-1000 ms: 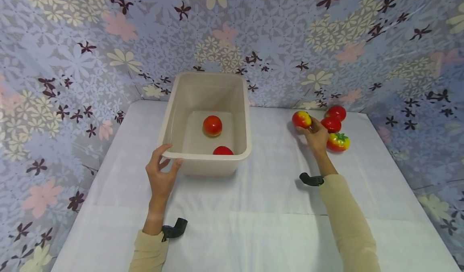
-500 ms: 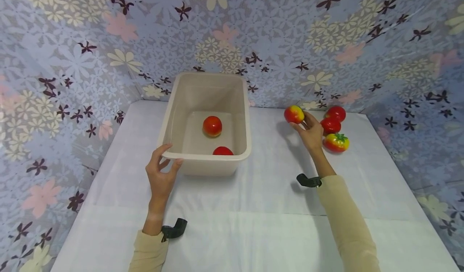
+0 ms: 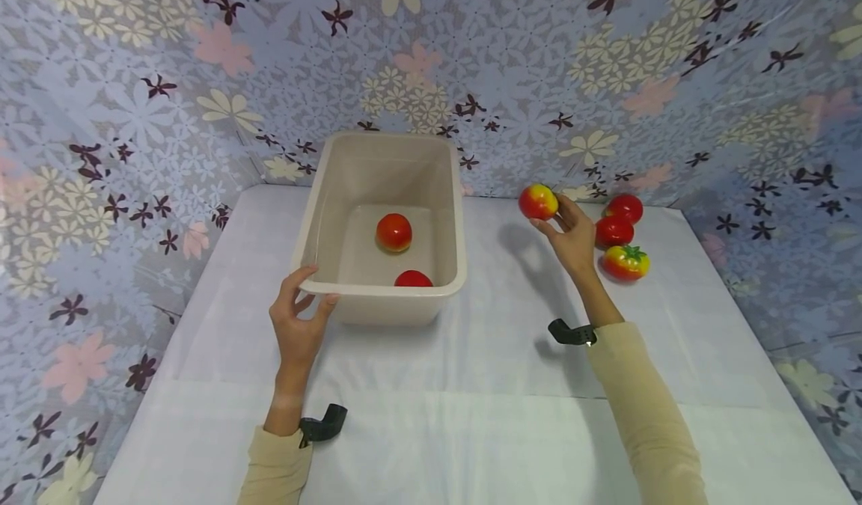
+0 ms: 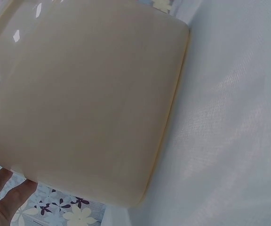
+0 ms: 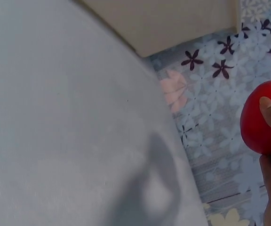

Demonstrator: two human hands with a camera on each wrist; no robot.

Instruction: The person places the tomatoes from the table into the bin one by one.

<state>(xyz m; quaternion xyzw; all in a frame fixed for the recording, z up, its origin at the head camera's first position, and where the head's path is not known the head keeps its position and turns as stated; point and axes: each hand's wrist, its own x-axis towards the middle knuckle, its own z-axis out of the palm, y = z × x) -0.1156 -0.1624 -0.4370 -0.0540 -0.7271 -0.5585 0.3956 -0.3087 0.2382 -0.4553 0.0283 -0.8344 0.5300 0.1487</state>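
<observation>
In the head view my right hand (image 3: 571, 237) pinches a red-and-yellow toy fruit (image 3: 538, 202) between thumb and fingers, held above the table near its back edge. The right wrist view shows the thumb pressed on the fruit's red side (image 5: 262, 127). My left hand (image 3: 299, 325) grips the front left corner of a beige plastic bin (image 3: 380, 292), fingertips at the rim. Inside the bin lie a red round fruit (image 3: 393, 233) and a second red one (image 3: 413, 279), partly hidden by the front wall.
To the right of my right hand, two red fruits (image 3: 614, 230) and a red-and-yellow strawberry-like toy with a green top (image 3: 625, 262) lie close together. White cloth covers the table (image 3: 431, 430). Flowered fabric (image 3: 512, 63) rises behind it.
My right hand has lifted the red-and-yellow fruit off the table and moved it a little left, away from the group of fruits. My left hand and the bin have stayed in place.
</observation>
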